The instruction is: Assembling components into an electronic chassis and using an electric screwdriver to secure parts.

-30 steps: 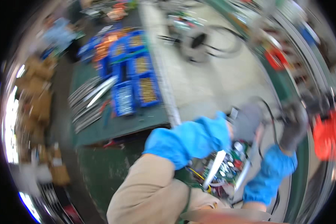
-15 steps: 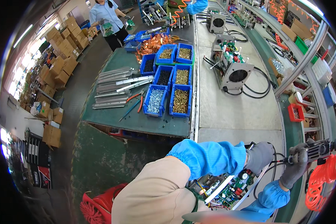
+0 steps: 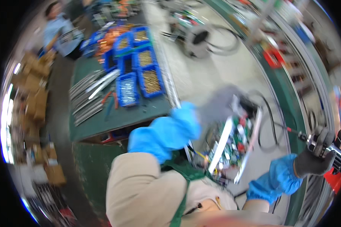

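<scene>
My right hand [image 3: 315, 160], in a grey glove and blue sleeve cover, is wrapped round a power screwdriver [image 3: 331, 153] at the right. A thin shaft with a red part points left from the tool. My left hand [image 3: 221, 104], also grey-gloved, is smeared by motion at the far end of an open electronic unit [image 3: 231, 147]; its fingers cannot be made out, nor whether it touches the unit. Green circuit boards and red and white parts sit between two pale metal strips of the unit, close in front of my body. A black cable [image 3: 271, 128] loops on its right.
Blue bins [image 3: 151, 81] of screws and small fittings stand on the green table [image 3: 121, 125] at the left, beside metal strips [image 3: 89, 98] and pliers [image 3: 111, 99]. Another fan-fitted unit [image 3: 193, 39] is farther up the line. A red bin [image 3: 273, 57] is on the right rack. Another person [image 3: 62, 34] stands far left.
The view has swung right and blurred. My left hand looks smeared at the unit's far end. My right hand still holds the screwdriver, its shaft now pointing left and slightly up.
</scene>
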A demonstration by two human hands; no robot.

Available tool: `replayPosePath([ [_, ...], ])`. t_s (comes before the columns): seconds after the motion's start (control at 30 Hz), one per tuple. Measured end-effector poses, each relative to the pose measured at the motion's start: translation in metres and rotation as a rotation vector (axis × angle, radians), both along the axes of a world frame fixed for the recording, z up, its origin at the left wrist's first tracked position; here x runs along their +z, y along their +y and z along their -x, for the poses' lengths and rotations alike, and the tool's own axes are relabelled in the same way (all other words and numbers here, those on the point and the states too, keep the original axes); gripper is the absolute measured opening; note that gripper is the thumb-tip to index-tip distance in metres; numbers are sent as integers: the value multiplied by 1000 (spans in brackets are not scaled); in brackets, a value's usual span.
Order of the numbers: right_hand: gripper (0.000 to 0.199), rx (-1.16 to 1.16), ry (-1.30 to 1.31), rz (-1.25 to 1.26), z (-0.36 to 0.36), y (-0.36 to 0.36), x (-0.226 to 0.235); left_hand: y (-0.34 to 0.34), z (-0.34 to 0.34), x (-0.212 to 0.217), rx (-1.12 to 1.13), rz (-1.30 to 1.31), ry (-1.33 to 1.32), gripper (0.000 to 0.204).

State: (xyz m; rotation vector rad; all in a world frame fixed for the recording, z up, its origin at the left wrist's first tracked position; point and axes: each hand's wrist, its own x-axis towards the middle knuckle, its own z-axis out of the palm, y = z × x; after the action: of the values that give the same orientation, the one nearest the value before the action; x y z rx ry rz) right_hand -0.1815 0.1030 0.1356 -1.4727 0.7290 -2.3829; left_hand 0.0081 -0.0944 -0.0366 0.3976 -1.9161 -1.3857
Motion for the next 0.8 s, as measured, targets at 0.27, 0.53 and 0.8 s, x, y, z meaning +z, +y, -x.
replayPosePath([
  [0.27, 52, -749, -192, 139, -24, 186, -26, 81, -172, -44, -281, -150, -835, 31],
  [0.53, 48, -771, -194, 220, -36, 280, -56, 128, -144, -66, -497, 175, -801, 42],
  [0.8, 56, -1085, -101, 177, -74, 340, -58, 188, -90, -76, -615, 488, -796, 50],
])
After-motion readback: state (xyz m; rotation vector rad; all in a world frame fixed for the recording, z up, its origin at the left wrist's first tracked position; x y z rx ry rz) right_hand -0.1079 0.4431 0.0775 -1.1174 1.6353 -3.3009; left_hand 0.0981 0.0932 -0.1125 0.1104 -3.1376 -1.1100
